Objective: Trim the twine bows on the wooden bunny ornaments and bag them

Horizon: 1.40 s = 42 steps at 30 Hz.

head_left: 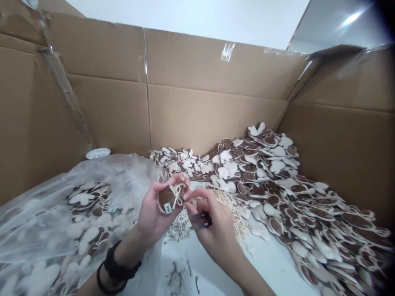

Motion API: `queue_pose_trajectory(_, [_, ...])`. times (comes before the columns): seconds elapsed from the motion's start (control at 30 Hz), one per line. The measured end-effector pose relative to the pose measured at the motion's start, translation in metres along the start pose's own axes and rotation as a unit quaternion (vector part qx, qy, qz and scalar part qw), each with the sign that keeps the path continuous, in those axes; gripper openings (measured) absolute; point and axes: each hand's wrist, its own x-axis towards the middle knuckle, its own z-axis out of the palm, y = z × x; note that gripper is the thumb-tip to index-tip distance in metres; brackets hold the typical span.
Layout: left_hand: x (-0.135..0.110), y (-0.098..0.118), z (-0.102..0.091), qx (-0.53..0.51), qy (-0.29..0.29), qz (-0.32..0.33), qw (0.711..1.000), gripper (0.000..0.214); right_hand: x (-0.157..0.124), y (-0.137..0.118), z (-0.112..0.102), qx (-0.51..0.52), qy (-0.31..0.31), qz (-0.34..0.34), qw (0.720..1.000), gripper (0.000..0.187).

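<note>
My left hand (154, 211) is closed on a small brown and white ornament (168, 200) with a cream string bow on its front. My right hand (210, 224) pinches at that bow with thumb and forefinger and also grips a small dark tool (200, 223) in its lower fingers. Both hands hover over a white surface (268, 263) inside a big cardboard enclosure. A black band sits on my left wrist.
A large heap of similar brown and white ornaments (277, 181) fills the right side and back. A clear plastic bag (61, 222) with more of them lies at the left. Loose cream bows (230, 209) lie under my hands. Cardboard walls (191, 102) surround everything; a small white dish (98, 153) stands at back left.
</note>
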Motion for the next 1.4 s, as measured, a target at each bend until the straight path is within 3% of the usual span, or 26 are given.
queue_pose_trajectory(0.1, [0.002, -0.012, -0.005, 0.126, 0.003, 0.144, 0.982, 0.021, 0.001, -0.004, 0.003, 0.016, -0.026, 0.037, 0.999, 0.015])
queue_pose_trajectory(0.17, [0.004, -0.023, -0.011, 0.217, 0.0, 0.25, 0.944, 0.02, 0.003, -0.006, 0.004, 0.061, -0.063, 0.062, 0.994, 0.026])
queue_pose_trajectory(0.23, [0.006, -0.031, -0.018, 0.288, -0.012, 0.316, 0.904, 0.022, 0.005, -0.005, 0.004, 0.101, -0.086, 0.081, 0.988, 0.028])
queue_pose_trajectory(0.4, [0.005, -0.032, -0.027, 0.429, -0.063, 0.299, 0.85, 0.046, 0.011, 0.006, -0.002, 0.119, -0.095, 0.073, 0.986, 0.018])
queue_pose_trajectory(0.6, [0.005, -0.013, -0.025, 0.659, -0.132, 0.37, 0.641, 0.047, 0.019, 0.018, -0.022, 0.025, -0.112, 0.006, 0.993, 0.011])
queue_pose_trajectory(0.67, [0.003, -0.01, -0.022, 0.703, -0.133, 0.353, 0.603, 0.049, 0.02, 0.022, -0.028, -0.039, -0.111, -0.014, 0.993, 0.009])
queue_pose_trajectory(0.73, [0.001, -0.008, -0.019, 0.731, -0.123, 0.332, 0.583, 0.049, 0.021, 0.025, -0.03, -0.104, -0.109, -0.031, 0.988, 0.014])
queue_pose_trajectory(0.8, [-0.001, -0.008, -0.015, 0.747, -0.107, 0.308, 0.579, 0.047, 0.021, 0.029, -0.03, -0.16, -0.1, -0.042, 0.981, 0.026])
queue_pose_trajectory(0.9, [-0.003, -0.009, -0.009, 0.751, -0.077, 0.266, 0.599, 0.037, 0.021, 0.033, -0.027, -0.197, -0.098, -0.051, 0.974, 0.034])
queue_pose_trajectory(1.07, [-0.004, -0.006, -0.008, 0.769, -0.032, 0.205, 0.604, 0.013, 0.023, 0.033, -0.025, -0.204, -0.119, -0.068, 0.969, 0.026])
queue_pose_trajectory(1.27, [-0.007, -0.001, -0.011, 0.731, -0.075, 0.125, 0.666, 0.015, 0.023, 0.03, -0.034, -0.119, -0.16, -0.072, 0.977, 0.013])
queue_pose_trajectory(1.4, [-0.009, 0.002, -0.013, 0.731, -0.078, 0.109, 0.669, 0.015, 0.022, 0.032, -0.032, -0.069, -0.157, -0.085, 0.982, 0.017])
